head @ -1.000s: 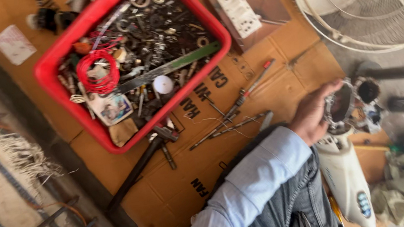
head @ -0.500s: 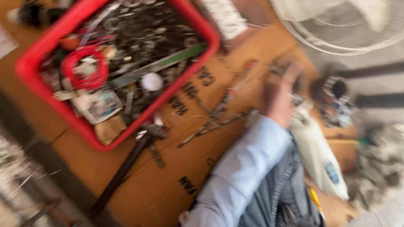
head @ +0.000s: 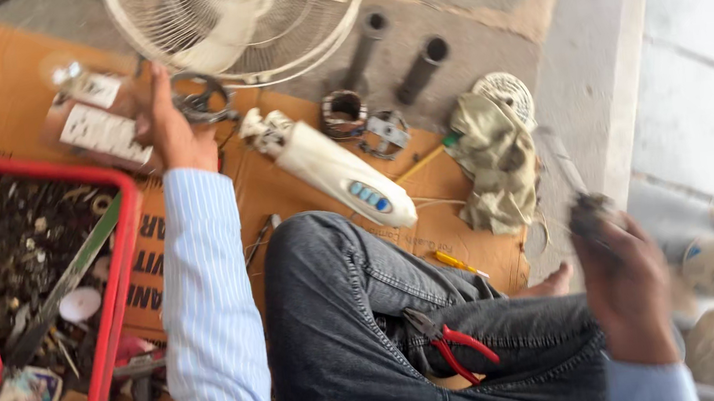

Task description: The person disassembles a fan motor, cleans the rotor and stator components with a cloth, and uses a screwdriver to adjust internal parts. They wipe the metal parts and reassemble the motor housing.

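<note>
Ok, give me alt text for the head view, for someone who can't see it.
A seated person's left hand reaches over cardboard towards a metal ring by a fan guard, while the right hand holds a blurred tool. Red-handled pliers lie on the lap, with a red parts tray alongside.

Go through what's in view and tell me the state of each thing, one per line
Left hand: reaching out over the cardboard, by a metal ring.
Right hand: closed on a blurred tool.
Red tray: full of small parts.
Red-handled pliers: lying on the lap.
Fan guard: lying flat.
</note>
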